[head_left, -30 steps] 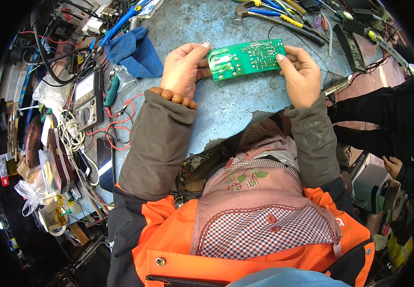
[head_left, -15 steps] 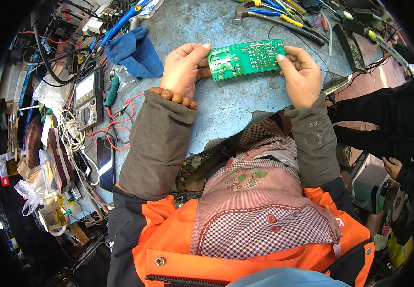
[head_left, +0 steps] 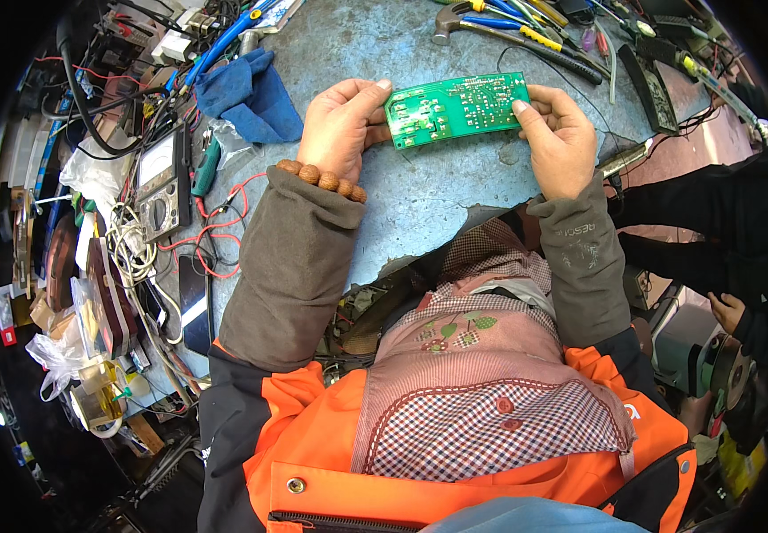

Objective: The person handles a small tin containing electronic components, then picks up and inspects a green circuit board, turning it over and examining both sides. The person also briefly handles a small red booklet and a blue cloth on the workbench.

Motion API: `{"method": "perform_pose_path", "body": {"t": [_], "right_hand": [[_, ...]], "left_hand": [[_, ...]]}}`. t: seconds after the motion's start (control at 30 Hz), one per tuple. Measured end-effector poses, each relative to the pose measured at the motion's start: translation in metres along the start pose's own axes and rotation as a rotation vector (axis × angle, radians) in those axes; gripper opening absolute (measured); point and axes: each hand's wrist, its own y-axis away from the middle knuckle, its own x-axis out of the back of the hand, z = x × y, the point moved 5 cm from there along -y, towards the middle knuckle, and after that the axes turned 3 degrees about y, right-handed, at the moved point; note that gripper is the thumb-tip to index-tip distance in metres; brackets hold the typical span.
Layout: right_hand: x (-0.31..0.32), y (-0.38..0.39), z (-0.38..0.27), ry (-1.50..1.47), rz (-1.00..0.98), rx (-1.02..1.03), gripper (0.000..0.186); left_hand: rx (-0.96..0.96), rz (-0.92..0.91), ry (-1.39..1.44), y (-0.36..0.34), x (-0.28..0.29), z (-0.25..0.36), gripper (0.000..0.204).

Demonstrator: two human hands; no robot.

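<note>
A green circuit board (head_left: 477,105) is held up above the blue, worn workbench (head_left: 437,195), its soldered face showing. My left hand (head_left: 339,124) pinches its left end between thumb and fingers. At the other end, my right hand (head_left: 559,138) grips the board with the thumb on the face and the fingers curled behind. The board's underside is hidden. A blue cloth (head_left: 250,96) lies on the bench to the left of my left hand.
An analog multimeter (head_left: 163,182) with red leads (head_left: 215,233) and a green-handled screwdriver (head_left: 207,169) sit at the left. A hammer (head_left: 449,24) and several hand tools lie at the far right. Another person's hand (head_left: 728,309) shows by a bench grinder (head_left: 690,342).
The board has tilted very slightly, shifting the glare on its solder pads. Both hands keep their hold and place.
</note>
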Motion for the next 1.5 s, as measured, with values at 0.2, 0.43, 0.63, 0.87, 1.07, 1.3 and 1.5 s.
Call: {"method": "perform_pose_path", "body": {"t": [0.2,0.43,0.63,0.87,1.07,1.3,1.5], "right_hand": [[-0.0001,-0.0009,0.0021,0.003,-0.001,0.011,0.024],[-0.0005,-0.0004,0.0014,-0.011,0.000,0.015,0.024],[-0.0009,-0.0005,0.0030,-0.030,-0.001,0.015,0.024],[-0.0004,-0.0012,-0.0003,-0.021,0.009,0.022,0.022],[0.0006,-0.0015,-0.0004,-0.031,0.028,0.026,0.023],[-0.0010,-0.0002,0.0043,-0.019,0.029,0.021,0.022],[-0.0006,0.0002,0.0019,-0.022,0.028,0.021,0.022]], "left_hand": [[0.004,-0.004,-0.009,0.0013,-0.0017,0.0021,0.019],[0.005,-0.006,-0.010,0.0008,-0.0007,0.0008,0.020],[0.022,-0.010,-0.008,0.0032,-0.0022,0.0026,0.021],[0.014,0.002,-0.012,0.0035,-0.0049,0.0066,0.021],[0.006,0.001,0.009,0.0047,-0.0067,0.0062,0.022],[0.005,-0.017,-0.013,-0.0015,0.0006,-0.0010,0.017],[0.000,-0.014,-0.011,-0.0007,-0.0013,0.0000,0.018]]}}
